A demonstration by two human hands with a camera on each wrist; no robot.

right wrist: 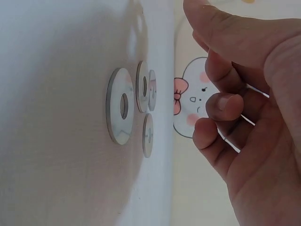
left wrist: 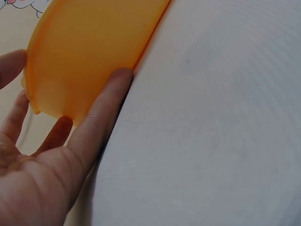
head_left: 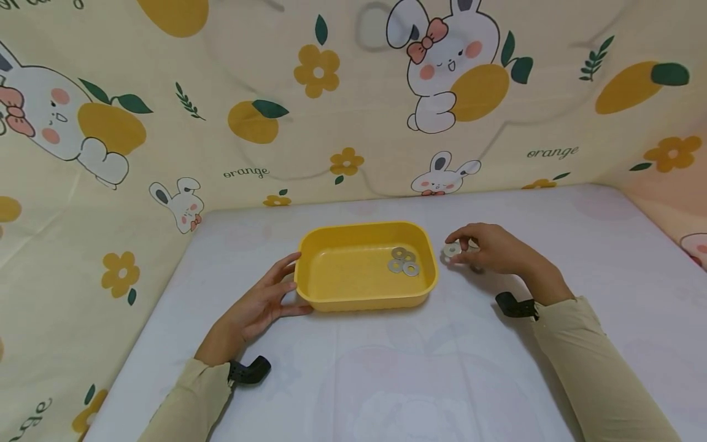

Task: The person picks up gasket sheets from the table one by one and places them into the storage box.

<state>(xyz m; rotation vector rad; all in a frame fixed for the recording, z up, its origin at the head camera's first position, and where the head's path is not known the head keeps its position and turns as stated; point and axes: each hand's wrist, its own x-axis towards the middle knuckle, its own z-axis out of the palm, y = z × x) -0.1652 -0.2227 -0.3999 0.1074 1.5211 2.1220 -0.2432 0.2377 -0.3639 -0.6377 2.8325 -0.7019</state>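
Observation:
A yellow plastic tray point(head_left: 342, 302) stands in the middle of the table, with several metal washers point(head_left: 410, 269) clustered at its right end. My left hand point(head_left: 256, 307) touches the tray's left side, fingers spread; in the left wrist view one finger point(left wrist: 106, 101) lies along its lower edge. Just right of the tray, my right hand point(head_left: 494, 248) pinches a washer point(head_left: 451, 250) between thumb and index finger. Below that hand, several more washers lie flat on the table, the nearest washer point(right wrist: 117, 106) large in the right wrist view. There, the thumb tip runs out of frame and the other fingers curl loosely.
A white cloth point(head_left: 386, 368) with faint prints covers the table. Behind it and along the sides hangs a cream curtain point(head_left: 309, 135) printed with rabbits, oranges and flowers. Both wrists wear a black camera mount, one of them the left mount point(head_left: 250, 370).

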